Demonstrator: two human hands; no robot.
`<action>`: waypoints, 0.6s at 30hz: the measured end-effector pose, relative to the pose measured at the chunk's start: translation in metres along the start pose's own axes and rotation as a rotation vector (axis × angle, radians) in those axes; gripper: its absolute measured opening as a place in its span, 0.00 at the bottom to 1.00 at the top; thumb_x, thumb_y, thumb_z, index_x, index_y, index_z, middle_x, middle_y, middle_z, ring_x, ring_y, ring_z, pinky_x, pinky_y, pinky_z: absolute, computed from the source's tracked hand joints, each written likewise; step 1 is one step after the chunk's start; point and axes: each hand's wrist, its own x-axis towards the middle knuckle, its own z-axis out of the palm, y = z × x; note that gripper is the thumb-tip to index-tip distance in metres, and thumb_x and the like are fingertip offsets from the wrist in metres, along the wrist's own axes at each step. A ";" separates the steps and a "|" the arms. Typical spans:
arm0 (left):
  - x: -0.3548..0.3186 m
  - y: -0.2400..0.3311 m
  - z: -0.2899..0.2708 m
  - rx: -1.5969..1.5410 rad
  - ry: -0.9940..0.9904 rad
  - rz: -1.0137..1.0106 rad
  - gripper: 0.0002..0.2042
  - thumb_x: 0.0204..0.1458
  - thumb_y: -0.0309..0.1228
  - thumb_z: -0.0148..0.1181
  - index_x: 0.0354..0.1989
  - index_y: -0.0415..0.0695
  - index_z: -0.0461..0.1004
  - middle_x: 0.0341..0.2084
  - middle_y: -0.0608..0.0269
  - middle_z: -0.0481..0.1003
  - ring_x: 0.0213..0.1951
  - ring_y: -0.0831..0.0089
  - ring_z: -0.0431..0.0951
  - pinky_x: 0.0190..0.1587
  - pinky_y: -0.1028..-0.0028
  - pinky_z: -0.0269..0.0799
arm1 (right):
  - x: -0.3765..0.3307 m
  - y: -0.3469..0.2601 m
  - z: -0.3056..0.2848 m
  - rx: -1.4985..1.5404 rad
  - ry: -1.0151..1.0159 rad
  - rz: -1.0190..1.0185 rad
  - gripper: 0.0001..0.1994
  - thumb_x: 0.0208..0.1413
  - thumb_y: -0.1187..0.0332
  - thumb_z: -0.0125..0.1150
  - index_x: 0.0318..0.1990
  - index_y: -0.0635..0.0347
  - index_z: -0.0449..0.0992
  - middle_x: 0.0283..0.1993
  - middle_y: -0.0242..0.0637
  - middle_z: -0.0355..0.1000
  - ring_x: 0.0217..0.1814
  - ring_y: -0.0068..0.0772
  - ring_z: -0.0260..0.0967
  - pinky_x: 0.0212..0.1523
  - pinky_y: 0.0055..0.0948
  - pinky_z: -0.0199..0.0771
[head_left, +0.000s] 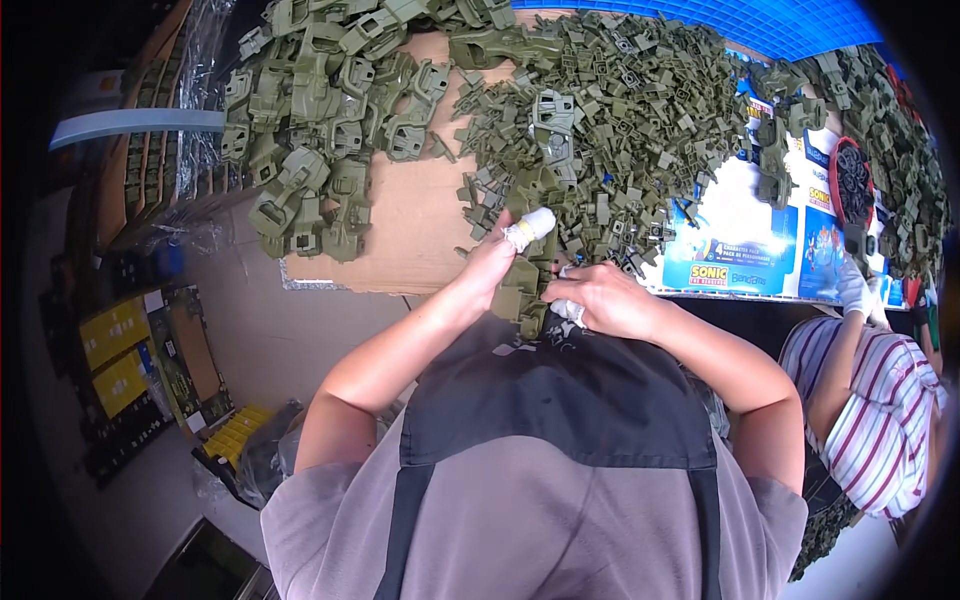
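At the table's near edge, close to my apron, both hands are on an olive-green moulded plastic part [522, 298] that looks like a toy vehicle body. My left hand [495, 258] is closed on its upper left side, a white wrap round one digit. On the right side, my right hand [608, 298] has its fingers curled against the part, with white covering on the fingertips. The fingers hide much of the part. Just beyond lies a heap of small green plastic pieces [640, 110].
Larger green vehicle bodies [320, 130] are piled at the far left on cardboard [405, 205]. A blue plastic crate [690, 22] stands at the back. Printed sheets [735, 245] and a red basket of dark pieces [852, 180] lie right, near a striped-shirted co-worker [870, 400].
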 end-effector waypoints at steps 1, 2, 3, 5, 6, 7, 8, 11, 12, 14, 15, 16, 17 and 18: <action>0.000 -0.007 -0.003 -0.025 -0.011 0.047 0.22 0.57 0.37 0.48 0.57 0.48 0.52 0.39 0.57 0.71 0.33 0.66 0.77 0.32 0.69 0.77 | 0.000 0.003 0.004 0.020 0.003 -0.024 0.10 0.41 0.77 0.53 0.35 0.59 0.72 0.28 0.44 0.70 0.32 0.47 0.71 0.33 0.42 0.72; -0.001 -0.012 -0.005 -0.051 -0.021 0.094 0.22 0.56 0.37 0.49 0.57 0.48 0.52 0.39 0.57 0.71 0.33 0.66 0.77 0.32 0.69 0.77 | 0.001 0.005 0.007 0.039 0.006 -0.048 0.11 0.40 0.77 0.54 0.35 0.59 0.72 0.28 0.44 0.70 0.32 0.47 0.71 0.33 0.42 0.72; -0.002 -0.010 -0.004 -0.079 -0.005 0.084 0.21 0.57 0.38 0.48 0.57 0.48 0.54 0.39 0.57 0.71 0.33 0.66 0.77 0.32 0.68 0.77 | 0.002 0.006 0.008 0.038 -0.005 -0.037 0.12 0.40 0.78 0.53 0.36 0.60 0.72 0.31 0.44 0.71 0.33 0.48 0.71 0.34 0.42 0.72; -0.005 -0.004 -0.006 -0.138 0.028 0.065 0.20 0.57 0.40 0.48 0.55 0.47 0.56 0.39 0.57 0.71 0.33 0.66 0.77 0.33 0.67 0.77 | 0.009 0.004 0.007 0.017 -0.026 0.038 0.13 0.40 0.79 0.53 0.37 0.58 0.72 0.33 0.44 0.72 0.36 0.48 0.71 0.37 0.42 0.72; -0.005 -0.001 -0.011 -0.176 0.073 0.118 0.20 0.57 0.42 0.47 0.55 0.47 0.57 0.39 0.56 0.71 0.33 0.66 0.77 0.34 0.66 0.77 | 0.014 0.004 0.004 0.005 -0.036 0.071 0.14 0.40 0.79 0.53 0.38 0.58 0.72 0.34 0.44 0.72 0.37 0.48 0.71 0.38 0.42 0.72; -0.003 0.002 -0.022 -0.214 0.117 0.177 0.20 0.57 0.43 0.46 0.54 0.47 0.58 0.39 0.56 0.71 0.33 0.66 0.77 0.34 0.65 0.77 | 0.022 0.012 -0.006 0.051 -0.067 0.035 0.18 0.40 0.79 0.55 0.43 0.55 0.71 0.41 0.45 0.72 0.43 0.49 0.70 0.46 0.39 0.72; -0.002 0.004 -0.034 -0.254 0.161 0.237 0.20 0.58 0.44 0.44 0.53 0.46 0.60 0.39 0.56 0.71 0.34 0.66 0.77 0.35 0.64 0.77 | 0.028 0.014 -0.015 0.140 0.062 0.064 0.17 0.47 0.68 0.60 0.47 0.55 0.70 0.43 0.42 0.71 0.46 0.47 0.68 0.49 0.38 0.69; -0.003 0.018 -0.066 -0.144 0.082 0.431 0.23 0.59 0.49 0.37 0.54 0.46 0.60 0.45 0.56 0.70 0.44 0.64 0.74 0.45 0.63 0.74 | 0.048 0.037 -0.009 -0.213 0.571 0.393 0.34 0.44 0.54 0.64 0.59 0.51 0.58 0.55 0.52 0.60 0.54 0.53 0.60 0.53 0.40 0.63; -0.005 0.024 -0.066 -0.083 0.152 0.535 0.23 0.60 0.49 0.36 0.56 0.46 0.58 0.47 0.56 0.68 0.46 0.64 0.73 0.47 0.63 0.73 | 0.058 0.047 0.005 -0.368 0.626 0.490 0.41 0.42 0.53 0.66 0.63 0.50 0.52 0.58 0.56 0.55 0.56 0.56 0.56 0.53 0.42 0.61; -0.006 0.037 -0.055 0.066 0.246 0.583 0.23 0.61 0.44 0.37 0.61 0.49 0.50 0.51 0.57 0.65 0.47 0.63 0.72 0.48 0.62 0.73 | 0.071 0.063 0.017 -0.405 0.422 0.611 0.45 0.39 0.59 0.67 0.65 0.50 0.46 0.60 0.62 0.49 0.55 0.62 0.54 0.54 0.44 0.60; -0.003 0.040 -0.056 0.129 0.241 0.637 0.25 0.60 0.39 0.40 0.64 0.52 0.43 0.54 0.59 0.61 0.47 0.63 0.72 0.50 0.63 0.71 | 0.073 0.072 0.025 -0.376 0.507 0.573 0.43 0.40 0.64 0.64 0.65 0.50 0.47 0.60 0.62 0.50 0.56 0.62 0.55 0.55 0.43 0.60; -0.002 0.041 -0.062 -0.063 0.134 0.621 0.27 0.58 0.35 0.44 0.64 0.56 0.42 0.55 0.60 0.61 0.47 0.63 0.72 0.51 0.64 0.69 | 0.071 0.074 0.026 -0.350 0.592 0.533 0.40 0.41 0.68 0.62 0.64 0.50 0.49 0.60 0.63 0.50 0.56 0.62 0.55 0.56 0.43 0.60; -0.001 0.039 -0.066 -0.067 0.102 0.621 0.28 0.58 0.35 0.46 0.64 0.56 0.42 0.55 0.60 0.61 0.47 0.63 0.72 0.51 0.65 0.69 | 0.065 0.078 0.023 -0.311 0.659 0.513 0.38 0.41 0.71 0.59 0.64 0.51 0.51 0.60 0.61 0.52 0.57 0.61 0.56 0.57 0.42 0.59; -0.002 0.041 -0.059 -0.075 0.063 0.617 0.29 0.57 0.35 0.48 0.64 0.57 0.42 0.55 0.61 0.61 0.46 0.63 0.72 0.52 0.65 0.68 | 0.058 0.083 0.018 -0.277 0.724 0.499 0.37 0.41 0.74 0.57 0.63 0.51 0.53 0.60 0.60 0.53 0.58 0.60 0.56 0.58 0.42 0.59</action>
